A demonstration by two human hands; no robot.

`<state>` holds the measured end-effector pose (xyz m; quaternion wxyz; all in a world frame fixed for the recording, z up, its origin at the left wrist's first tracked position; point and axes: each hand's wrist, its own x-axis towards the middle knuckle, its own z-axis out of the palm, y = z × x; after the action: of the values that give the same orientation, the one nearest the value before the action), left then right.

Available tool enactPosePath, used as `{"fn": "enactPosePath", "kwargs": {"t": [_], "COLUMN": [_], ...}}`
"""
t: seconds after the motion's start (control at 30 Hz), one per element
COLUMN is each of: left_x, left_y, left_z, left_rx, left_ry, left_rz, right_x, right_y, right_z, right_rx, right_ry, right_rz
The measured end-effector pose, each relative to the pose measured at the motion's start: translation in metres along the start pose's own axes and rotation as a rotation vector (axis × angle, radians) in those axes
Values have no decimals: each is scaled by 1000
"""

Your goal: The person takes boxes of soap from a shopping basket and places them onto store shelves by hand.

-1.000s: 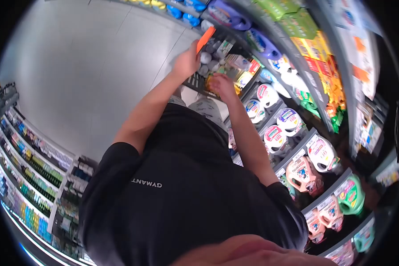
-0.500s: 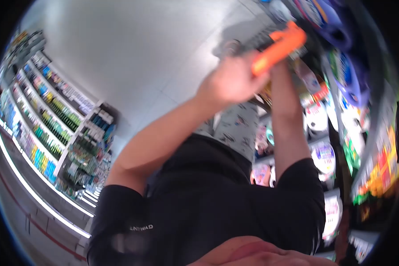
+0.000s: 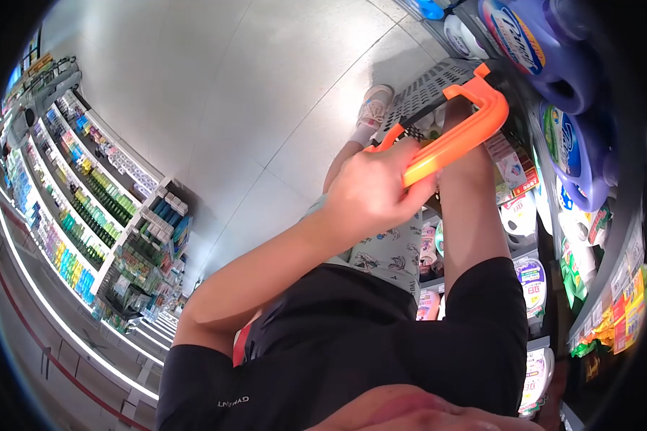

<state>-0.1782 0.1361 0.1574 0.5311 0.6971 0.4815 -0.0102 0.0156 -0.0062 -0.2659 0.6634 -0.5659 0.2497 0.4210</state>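
Shirt print (image 3: 233, 401) appears mirrored, roughly "GYMANT". Left hand (image 3: 370, 194) is clenched around the orange handle (image 3: 456, 136) of the grey basket (image 3: 428, 90), held above the floor beside the shelves. Right hand is hidden behind the handle, grip cannot be told; purple jug (image 3: 532, 43) label unreadable.

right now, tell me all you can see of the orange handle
The orange handle is a smooth, glossy bar, plastic by its look, bent at one corner and slanting up to the right. The left hand is closed around its lower end. Its upper end joins a dark perforated basket that it belongs to. The right arm passes behind it.
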Motion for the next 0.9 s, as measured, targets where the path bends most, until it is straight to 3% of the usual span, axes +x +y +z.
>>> {"fn": "enactPosePath", "kwargs": {"t": [0.23,0.43,0.8,0.9], "left_x": [-1,-2,-2,-3], "left_y": [-2,3,2,0], "left_z": [3,4,5,6], "left_rx": [-33,-29,4,3], "left_ry": [2,21,51,47], "left_rz": [9,-38,-21,-22], "right_x": [8,21,15,21], "right_y": [3,14,25,23], "right_z": [18,43,39,32], "right_rx": [42,84,264,543], "right_ry": [-30,-67,-243,-402], "right_rz": [-178,-210,-15,113]}}
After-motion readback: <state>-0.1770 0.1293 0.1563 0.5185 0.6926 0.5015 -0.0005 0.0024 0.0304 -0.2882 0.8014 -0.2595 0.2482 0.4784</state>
